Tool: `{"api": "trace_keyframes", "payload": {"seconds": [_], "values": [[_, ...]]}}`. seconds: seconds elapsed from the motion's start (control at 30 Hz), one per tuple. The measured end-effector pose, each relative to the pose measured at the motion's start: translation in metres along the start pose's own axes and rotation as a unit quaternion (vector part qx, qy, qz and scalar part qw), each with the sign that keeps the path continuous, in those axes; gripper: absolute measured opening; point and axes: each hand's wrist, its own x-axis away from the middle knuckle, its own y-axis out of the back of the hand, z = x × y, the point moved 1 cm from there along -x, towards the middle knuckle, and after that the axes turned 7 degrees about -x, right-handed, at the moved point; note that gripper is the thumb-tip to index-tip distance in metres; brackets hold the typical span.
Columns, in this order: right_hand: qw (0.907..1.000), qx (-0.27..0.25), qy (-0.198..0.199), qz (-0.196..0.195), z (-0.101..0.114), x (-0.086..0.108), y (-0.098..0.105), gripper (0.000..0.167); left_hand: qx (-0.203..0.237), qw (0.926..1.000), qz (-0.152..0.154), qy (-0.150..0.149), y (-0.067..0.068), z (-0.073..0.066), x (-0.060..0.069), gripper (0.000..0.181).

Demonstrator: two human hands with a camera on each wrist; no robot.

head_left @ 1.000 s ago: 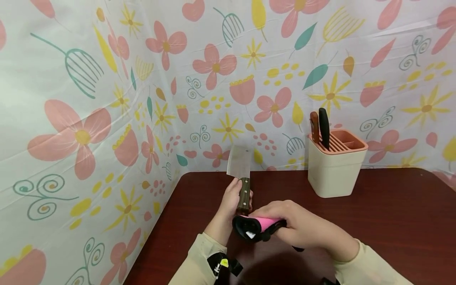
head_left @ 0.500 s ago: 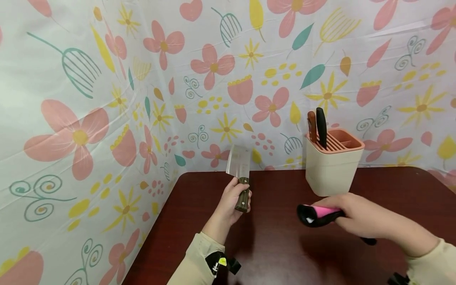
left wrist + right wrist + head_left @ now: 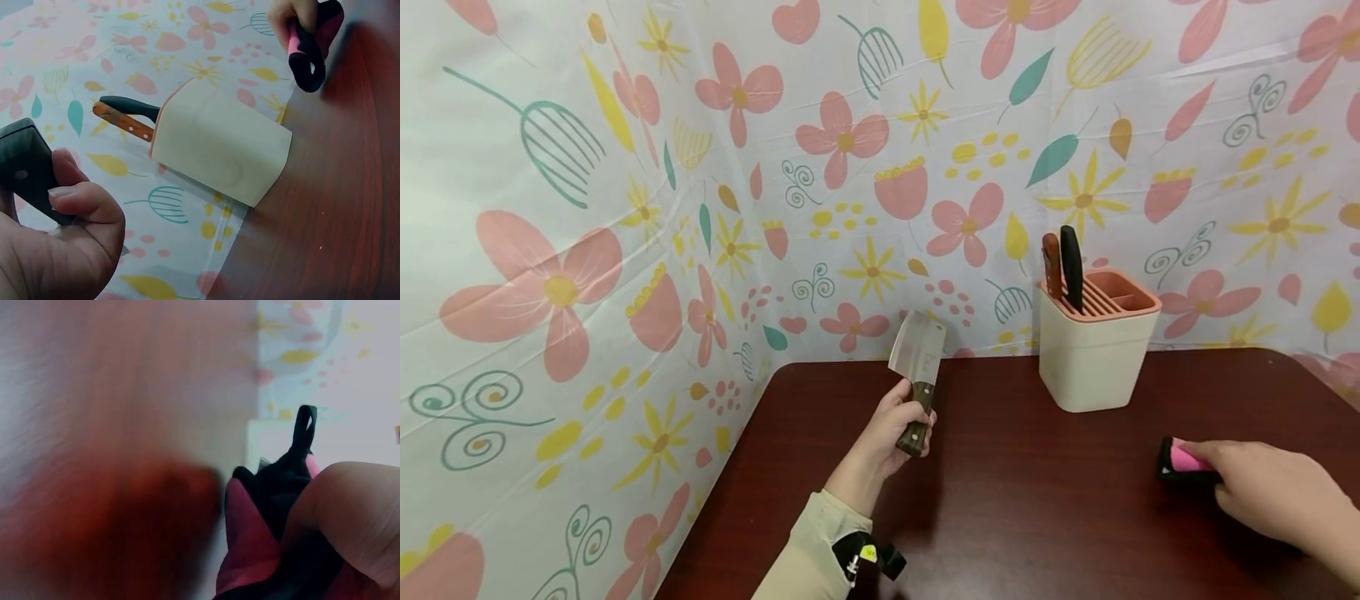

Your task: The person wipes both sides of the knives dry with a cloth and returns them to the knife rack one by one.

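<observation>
My left hand (image 3: 880,437) grips a cleaver (image 3: 919,346) by its dark wooden handle, blade pointing up and away. In the left wrist view the thumb and fingers wrap that handle (image 3: 28,169). Over the right side of the table, my right hand (image 3: 1273,492) holds a pink-and-black object (image 3: 1187,461) that looks soft. A black loop (image 3: 305,428) sticks out from it in the right wrist view. Its near end looks hollow in the left wrist view; its exact kind is unclear.
A cream knife block (image 3: 1093,358) with a coral slotted top stands at the table's back right. It holds a brown-handled knife (image 3: 1052,267) and a black-handled knife (image 3: 1072,271). Flower-printed cloth (image 3: 850,225) rises behind and left of the dark red table (image 3: 1022,517).
My right hand has moved right with the pink-and-black object, away from the cleaver handle. My left hand has stayed nearly in place, its thumb now over the handle and the cleaver tilted slightly right.
</observation>
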Motion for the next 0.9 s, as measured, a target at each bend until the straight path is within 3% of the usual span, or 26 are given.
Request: {"api": "trace_keyframes", "payload": {"seconds": [0.2,0.43,0.7,0.8,0.9], "values": [[0.9998,0.007,-0.009,0.018,-0.004,0.011,-0.014,0.053,-0.013,0.9997,0.02,0.005,-0.001,0.002,-0.001,0.08],[0.9975,0.001,-0.02,0.068,-0.006,0.015,-0.029,0.072,-0.037,0.9969,0.059,0.038,-0.001,0.004,0.0,0.084],[0.9987,-0.002,-0.012,0.049,-0.005,0.02,-0.03,0.072,-0.088,0.9883,0.096,0.079,0.0,0.004,0.002,0.087],[0.9986,-0.002,-0.013,0.051,-0.006,0.02,-0.031,0.073,-0.106,0.9868,0.091,0.082,0.002,0.004,0.002,0.084],[0.9986,-0.002,-0.014,0.052,-0.006,0.021,-0.032,0.073,-0.118,0.9885,0.054,0.077,0.004,0.002,0.001,0.078]]}}
